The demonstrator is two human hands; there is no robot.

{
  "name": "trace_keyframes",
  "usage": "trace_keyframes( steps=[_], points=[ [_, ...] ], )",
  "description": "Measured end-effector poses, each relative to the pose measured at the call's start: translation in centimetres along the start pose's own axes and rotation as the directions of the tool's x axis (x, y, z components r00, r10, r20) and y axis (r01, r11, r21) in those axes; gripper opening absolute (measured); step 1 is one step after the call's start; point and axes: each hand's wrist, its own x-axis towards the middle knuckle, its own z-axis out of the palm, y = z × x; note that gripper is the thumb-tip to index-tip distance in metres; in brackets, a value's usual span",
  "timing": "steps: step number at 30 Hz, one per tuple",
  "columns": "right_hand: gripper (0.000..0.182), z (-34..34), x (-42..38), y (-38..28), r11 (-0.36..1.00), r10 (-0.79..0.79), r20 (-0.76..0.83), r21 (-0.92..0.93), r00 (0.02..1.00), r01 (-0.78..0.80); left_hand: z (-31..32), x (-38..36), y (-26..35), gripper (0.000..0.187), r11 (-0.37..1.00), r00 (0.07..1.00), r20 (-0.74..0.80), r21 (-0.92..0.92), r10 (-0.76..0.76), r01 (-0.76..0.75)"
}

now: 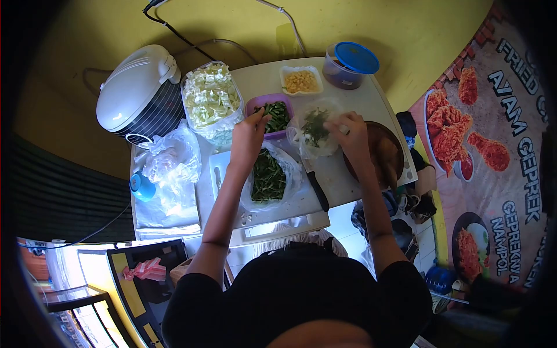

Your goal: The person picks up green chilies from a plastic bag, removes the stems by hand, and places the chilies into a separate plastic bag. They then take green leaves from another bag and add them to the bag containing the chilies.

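My left hand [248, 139] is at the left rim of a purple container [250, 106] of cut green vegetable pieces [277, 116]. Its fingers are pinched together; whatever they hold is hidden. Over the right side of a clear plastic bag [299, 142] with leafy greens [315, 127] is my right hand [353, 136], slightly blurred. The thumb and fingers there are drawn together, and I cannot make out what is between them. Between my forearms lies another open plastic bag [293, 188] full of green cut stalks [268, 177]. A dark-handled knife [317, 191] rests beside it.
Chopped cabbage [212, 95] fills a tub at the back left, beside a rice cooker [139, 90]. A white tray of yellow pieces [301, 81] and a blue-lidded container [348, 66] stand behind. On the right is a brown mortar [362, 168]; plastic bags [171, 168] lie left.
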Motion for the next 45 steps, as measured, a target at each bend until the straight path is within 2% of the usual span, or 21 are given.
trace_keyframes(
  steps=[1, 3, 4, 6, 7, 9, 13, 15, 16, 18, 21, 24, 28, 31, 33, 37, 39, 43, 45],
  points=[
    [0.011, 0.2, -0.4, 0.0, 1.0, -0.002, -0.002, 0.002, 1.0, 0.002, -0.1, -0.2, -0.2, 0.022, 1.0, 1.0, -0.002, 0.002, 0.002, -0.002],
    [0.015, 0.3, -1.2, -0.8, 0.999, -0.033, -0.011, 0.002, 0.999, 0.033, -0.4, -0.6, 0.0, 0.019, 0.984, 0.995, 0.03, -0.153, 0.095, -0.089],
    [0.015, 0.2, -1.4, -1.5, 0.999, -0.038, -0.016, 0.002, 0.999, 0.038, -0.6, -1.1, 0.3, 0.019, 0.984, 0.995, 0.025, -0.151, 0.1, -0.095],
    [0.02, 0.1, -2.3, -3.5, 0.985, -0.048, -0.014, 0.166, 0.999, 0.05, -1.0, -2.7, 1.2, 0.016, 0.981, 0.997, 0.071, -0.194, -0.004, 0.018],
    [0.02, 0.1, -2.7, -4.3, 0.985, -0.051, -0.013, 0.166, 0.999, 0.052, -0.9, -3.1, 1.0, 0.016, 0.981, 0.998, 0.068, -0.194, -0.006, 0.019],
    [0.018, 0.1, -3.4, -5.5, 0.941, 0.031, 0.079, 0.333, 0.996, -0.056, -0.5, -3.5, 0.3, 0.016, 0.963, 1.0, 0.027, -0.268, 0.001, 0.006],
    [0.018, 0.7, -4.6, -5.5, 0.925, 0.06, 0.048, 0.373, 0.997, -0.073, -0.2, -2.9, -0.8, 0.017, 0.962, 1.0, 0.022, -0.273, -0.016, 0.021],
    [0.017, 0.5, -5.0, -5.1, 0.931, 0.09, 0.031, 0.352, 0.996, -0.095, 0.3, -1.7, -1.3, 0.018, 0.989, 0.993, -0.004, -0.093, 0.115, -0.115],
    [0.017, 0.4, -5.0, -5.1, 0.93, 0.092, 0.035, 0.354, 0.995, -0.099, 0.7, -1.0, -1.4, 0.018, 0.99, 0.994, -0.001, -0.092, 0.109, -0.109],
    [0.017, -0.1, -5.2, -5.3, 0.923, 0.137, 0.038, 0.357, 0.99, -0.142, 1.5, -0.3, -1.8, 0.017, 0.985, 0.988, 0.122, 0.131, 0.095, -0.111],
    [0.017, -0.6, -5.7, -5.4, 0.921, 0.158, 0.051, 0.352, 0.986, -0.166, 2.5, 0.3, -2.1, 0.019, 0.99, 0.986, 0.162, 0.136, 0.024, -0.046],
    [0.017, -0.7, -6.2, -5.0, 0.92, 0.168, 0.058, 0.349, 0.984, -0.177, 2.9, 0.3, -2.9, 0.022, 0.996, 0.993, 0.097, 0.049, 0.063, -0.068],
    [0.018, -0.7, -6.5, -5.2, 0.916, 0.179, 0.077, 0.35, 0.981, -0.194, 2.8, -0.1, -3.6, 0.023, 0.992, 0.988, 0.091, -0.003, 0.127, -0.128],
    [0.016, -0.6, -6.2, -5.6, 0.909, 0.176, 0.08, 0.369, 0.981, -0.193, 2.4, 0.2, -3.1, 0.027, 0.998, 0.987, 0.15, 0.034, 0.056, -0.062],
    [0.017, -0.7, -6.1, -5.8, 0.927, 0.162, 0.097, 0.326, 0.982, -0.185, 2.2, 0.7, -2.7, 0.031, 0.975, 0.966, 0.255, 0.22, -0.032, -0.026],
    [0.017, -0.2, -5.9, -5.1, 0.915, 0.119, 0.111, 0.373, 0.987, -0.152, 2.3, 1.5, -2.1, 0.034, 0.937, 0.95, 0.302, 0.349, -0.082, -0.03],
    [0.018, -0.2, -5.6, -5.0, 0.921, 0.097, 0.146, 0.362, 0.984, -0.145, 2.2, 1.9, -2.8, 0.032, 0.987, 0.945, 0.327, 0.158, -0.014, -0.04],
    [0.02, -0.3, -5.4, -5.5, 0.911, 0.098, 0.141, 0.386, 0.985, -0.146, 0.7, 0.6, -1.5, 0.03, 0.994, 0.981, 0.192, 0.106, 0.006, -0.027],
    [0.02, -0.4, -5.3, -6.3, 0.874, 0.134, 0.187, 0.44, 0.973, -0.205, -1.3, -1.1, 0.4, 0.022, 0.983, 0.984, 0.153, -0.149, -0.085, 0.108]
  ],
)
